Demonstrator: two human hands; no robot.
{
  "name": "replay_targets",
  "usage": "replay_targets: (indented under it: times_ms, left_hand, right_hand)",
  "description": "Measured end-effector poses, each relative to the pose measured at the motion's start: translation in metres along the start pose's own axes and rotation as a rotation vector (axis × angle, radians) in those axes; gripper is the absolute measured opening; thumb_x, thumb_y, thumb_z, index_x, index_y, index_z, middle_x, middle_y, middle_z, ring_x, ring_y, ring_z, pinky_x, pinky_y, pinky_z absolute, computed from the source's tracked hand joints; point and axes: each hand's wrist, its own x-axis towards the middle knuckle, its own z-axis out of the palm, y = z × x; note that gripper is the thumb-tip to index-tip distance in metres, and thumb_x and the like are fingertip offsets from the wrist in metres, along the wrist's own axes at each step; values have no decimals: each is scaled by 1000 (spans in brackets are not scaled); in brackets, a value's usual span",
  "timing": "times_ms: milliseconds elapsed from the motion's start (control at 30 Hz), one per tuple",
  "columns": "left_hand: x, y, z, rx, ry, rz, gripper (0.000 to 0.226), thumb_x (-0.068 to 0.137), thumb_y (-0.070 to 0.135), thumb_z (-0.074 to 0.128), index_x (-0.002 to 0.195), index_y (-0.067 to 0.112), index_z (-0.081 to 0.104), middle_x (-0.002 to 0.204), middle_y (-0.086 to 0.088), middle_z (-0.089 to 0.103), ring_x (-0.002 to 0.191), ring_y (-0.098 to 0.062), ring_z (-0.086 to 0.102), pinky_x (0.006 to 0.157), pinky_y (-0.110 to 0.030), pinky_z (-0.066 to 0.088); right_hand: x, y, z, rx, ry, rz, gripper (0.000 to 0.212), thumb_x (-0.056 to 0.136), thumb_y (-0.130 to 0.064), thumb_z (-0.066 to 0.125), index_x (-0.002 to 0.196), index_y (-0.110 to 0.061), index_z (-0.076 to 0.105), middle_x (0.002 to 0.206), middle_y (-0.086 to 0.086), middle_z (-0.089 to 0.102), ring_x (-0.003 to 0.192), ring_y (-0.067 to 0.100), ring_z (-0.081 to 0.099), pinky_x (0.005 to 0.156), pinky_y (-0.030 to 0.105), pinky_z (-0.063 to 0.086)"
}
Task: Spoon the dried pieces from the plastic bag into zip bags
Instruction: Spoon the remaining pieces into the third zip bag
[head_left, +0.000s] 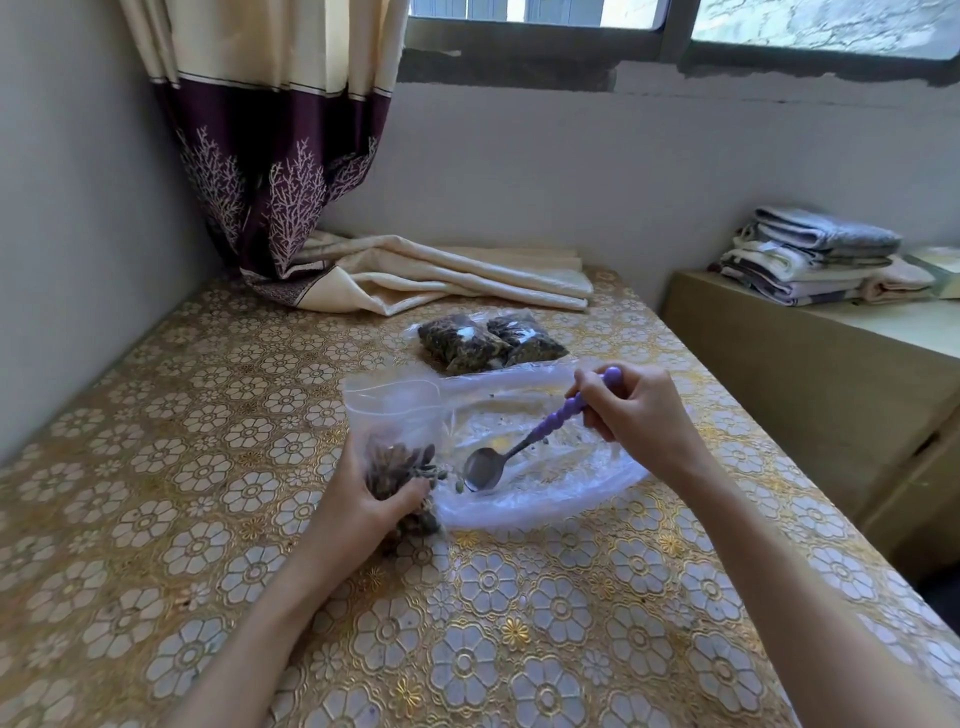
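Note:
A large clear plastic bag (545, 467) lies flat and nearly empty in the middle of the table. My right hand (631, 410) grips a spoon (519, 447) by its purple beaded handle, its metal bowl resting inside the bag near a few loose dried pieces (447, 475). My left hand (371, 493) holds a small zip bag (397, 457) upright at the big bag's left edge; brown dried pieces fill its lower part. Two filled zip bags (488, 340) lie side by side behind the big bag.
A gold floral tablecloth (208, 467) covers the table, which stands against the wall on the left. A curtain (415, 275) drapes onto its far end. To the right stands a low cabinet (831, 364) with folded towels (815, 254).

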Motion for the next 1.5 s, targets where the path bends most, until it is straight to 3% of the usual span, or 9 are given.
replay_targets:
  times_ms: [167, 333, 467, 633, 967, 1133, 1267, 1400, 1500]
  left_hand:
    - [0, 0, 0, -67, 22, -20, 51, 79, 7, 68, 119, 26, 43, 99, 13, 64, 89, 6, 63, 68, -6, 47]
    - [1, 1, 1, -121, 62, -45, 45, 79, 5, 66, 114, 26, 46, 100, 12, 58, 80, 14, 60, 62, -1, 44]
    - [1, 2, 1, -163, 91, -43, 41, 80, -1, 63, 104, 29, 49, 97, 7, 59, 75, 11, 62, 59, -5, 46]
    - [1, 2, 0, -169, 95, -50, 41, 80, -2, 62, 108, 24, 49, 98, 5, 58, 72, 11, 61, 56, -5, 45]
    - [2, 2, -1, -176, 98, -72, 43, 79, 3, 65, 114, 22, 49, 102, 5, 59, 85, 1, 62, 62, -10, 47]
    - [1, 3, -2, -193, 82, -110, 65, 57, 20, 78, 116, 25, 49, 106, 5, 61, 91, -4, 63, 67, -14, 47]
    - [1, 3, -2, -198, 78, -113, 66, 57, 25, 78, 116, 25, 49, 106, 2, 62, 86, -2, 63, 62, -7, 46]
    - [1, 3, -2, -171, 68, -115, 70, 55, 24, 80, 118, 24, 49, 106, 2, 62, 89, -7, 64, 66, -13, 47]
    - [1, 4, -2, -200, 76, -95, 62, 61, 24, 67, 120, 19, 48, 104, 1, 62, 82, -3, 66, 61, -10, 49]
  right_hand:
    - [-3, 2, 9, -5, -29, -6, 28, 92, -12, 55, 70, 2, 66, 44, -3, 56, 37, 11, 45, 40, 19, 35]
    - [-7, 5, 19, 34, 52, 35, 32, 92, -17, 57, 70, 5, 64, 46, 0, 58, 38, 13, 48, 42, 19, 37]
    - [-9, 4, 22, 63, 93, 66, 33, 92, -21, 57, 65, -3, 62, 47, 1, 58, 40, 14, 49, 42, 20, 38]
    - [-12, 7, 23, 73, 98, 50, 33, 92, -22, 57, 63, -7, 64, 44, -2, 57, 37, 12, 48, 41, 18, 37]
    - [-13, 10, 28, 84, 66, 72, 33, 93, -21, 57, 62, -11, 64, 47, -3, 58, 38, 11, 50, 43, 18, 39]
    - [-11, 3, 46, 101, 37, 49, 38, 93, -20, 57, 55, -20, 64, 41, -6, 57, 35, 6, 49, 40, 14, 37]
    - [-18, 7, 58, 256, 72, 148, 36, 92, -20, 58, 57, -18, 65, 47, -1, 61, 39, 10, 54, 38, 19, 41]
    - [-18, 11, 61, 404, 26, 336, 33, 92, -19, 59, 62, -9, 68, 51, 4, 64, 45, 14, 61, 46, 21, 49]
    - [-17, 12, 60, 481, 9, 436, 41, 92, -18, 58, 55, -10, 70, 53, 6, 65, 48, 15, 63, 49, 19, 51]
